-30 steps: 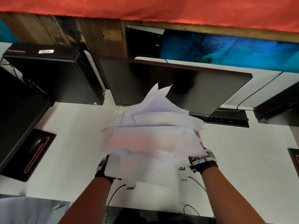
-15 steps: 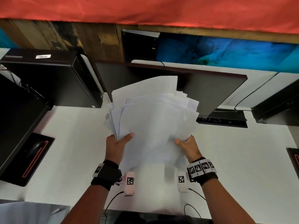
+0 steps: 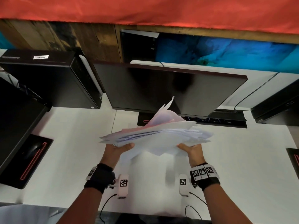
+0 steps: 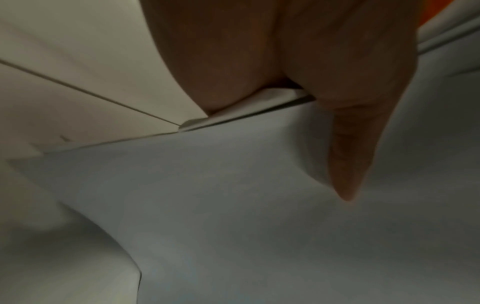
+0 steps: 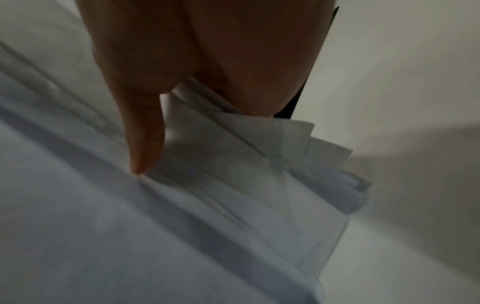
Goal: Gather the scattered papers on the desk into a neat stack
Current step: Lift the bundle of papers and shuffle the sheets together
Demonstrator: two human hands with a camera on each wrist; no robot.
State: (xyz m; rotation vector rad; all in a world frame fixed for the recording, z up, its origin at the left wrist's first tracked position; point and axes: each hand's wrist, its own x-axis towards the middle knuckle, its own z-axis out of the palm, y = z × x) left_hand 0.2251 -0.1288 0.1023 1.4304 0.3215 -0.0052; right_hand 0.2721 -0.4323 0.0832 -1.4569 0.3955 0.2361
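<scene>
A loose bundle of white papers (image 3: 155, 135) hangs above the white desk (image 3: 72, 151), tilted nearly flat, its sheets fanned and uneven at the far edge. My left hand (image 3: 119, 148) grips the bundle's near left edge, thumb on top. My right hand (image 3: 191, 147) grips the near right edge the same way. In the left wrist view the thumb (image 4: 345, 164) presses on the papers (image 4: 233, 205). In the right wrist view the thumb (image 5: 145, 144) lies on the sheets (image 5: 233, 185), whose corners splay out to the right.
A dark monitor (image 3: 161, 88) stands right behind the papers. A black computer case (image 3: 48, 80) is at the back left, a mouse on a black pad (image 3: 34, 152) at the left edge. Another black device (image 3: 278, 109) sits at the back right.
The bundle, held upright and facing me half a second ago, has tipped down toward flat. Both hands have moved apart and lower with it.
</scene>
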